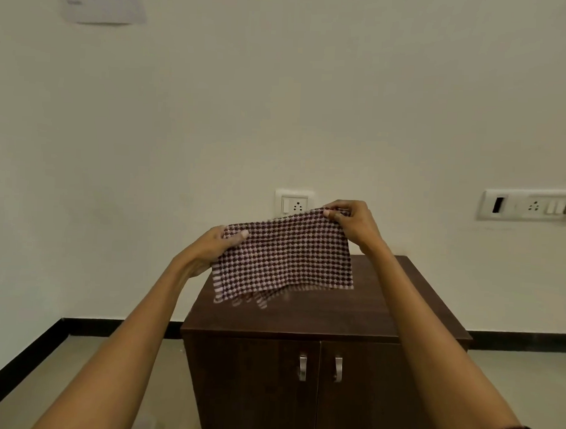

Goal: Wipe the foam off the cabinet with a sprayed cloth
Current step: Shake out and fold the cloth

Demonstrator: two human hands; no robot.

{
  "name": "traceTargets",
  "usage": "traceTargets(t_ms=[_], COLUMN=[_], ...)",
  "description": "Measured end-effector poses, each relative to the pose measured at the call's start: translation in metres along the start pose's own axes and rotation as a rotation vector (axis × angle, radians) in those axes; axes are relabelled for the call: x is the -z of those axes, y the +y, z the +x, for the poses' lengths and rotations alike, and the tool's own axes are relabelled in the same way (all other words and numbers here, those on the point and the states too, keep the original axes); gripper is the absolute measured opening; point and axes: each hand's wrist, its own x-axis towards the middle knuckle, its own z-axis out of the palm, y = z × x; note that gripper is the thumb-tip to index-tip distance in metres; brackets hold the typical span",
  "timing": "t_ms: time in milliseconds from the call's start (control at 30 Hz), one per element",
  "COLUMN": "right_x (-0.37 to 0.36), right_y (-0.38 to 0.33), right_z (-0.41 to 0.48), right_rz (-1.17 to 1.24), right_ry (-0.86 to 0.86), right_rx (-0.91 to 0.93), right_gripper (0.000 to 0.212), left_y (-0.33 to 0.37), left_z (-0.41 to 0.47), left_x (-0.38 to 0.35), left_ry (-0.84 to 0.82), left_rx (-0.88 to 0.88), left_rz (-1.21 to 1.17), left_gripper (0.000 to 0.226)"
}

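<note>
A dark brown and white checked cloth (pixel 284 261) hangs spread in the air above a low dark wooden cabinet (pixel 322 323). My left hand (pixel 213 247) pinches its upper left corner. My right hand (pixel 352 222) pinches its upper right corner, held a little higher. The cloth's lower edge dangles just over the cabinet top and hides part of it. The cabinet has two doors with metal handles (pixel 302 367). No foam shows on the visible part of the top.
The cabinet stands against a cream wall with a socket (pixel 294 205) right behind the cloth. A longer switch panel (pixel 531 205) sits on the wall at the right. A paper sheet (pixel 103 0) is stuck high up at left. Beige floor surrounds the cabinet.
</note>
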Motion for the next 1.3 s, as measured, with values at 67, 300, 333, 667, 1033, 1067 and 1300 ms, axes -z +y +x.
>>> traceTargets(t_ms=[67, 300, 333, 667, 1033, 1067, 1300], right_x=[0.004, 0.014, 0.016, -0.037, -0.037, -0.036, 0.001], right_y=[0.003, -0.005, -0.005, -0.049, -0.081, -0.082, -0.062], right_z=[-0.002, -0.006, -0.005, -0.036, -0.047, -0.046, -0.035], right_rz=[0.041, 0.035, 0.004, -0.153, -0.046, 0.017, -0.225], right_ry=[0.003, -0.059, -0.063, 0.243, 0.06, 0.004, -0.165], right_rx=[-0.019, -0.032, -0.035, 0.15, -0.018, -0.078, 0.202], right_gripper=[0.018, 0.016, 0.015, 0.02, 0.029, 0.029, 0.037], left_y=[0.004, 0.008, 0.009, 0.056, 0.065, 0.063, 0.066], left_z=[-0.004, -0.008, -0.008, 0.002, -0.021, -0.021, -0.029], left_x=[0.001, -0.004, -0.003, -0.062, -0.068, -0.067, -0.052], left_ry=[-0.08, -0.134, -0.077, 0.442, -0.049, -0.059, 0.083], left_rx=[0.031, 0.076, 0.064, -0.17, -0.247, -0.251, -0.263], left_rz=[-0.031, 0.283, 0.323, 0.195, 0.128, 0.147, 0.185], left_gripper=[0.018, 0.028, 0.027, 0.037, 0.017, 0.028, 0.039])
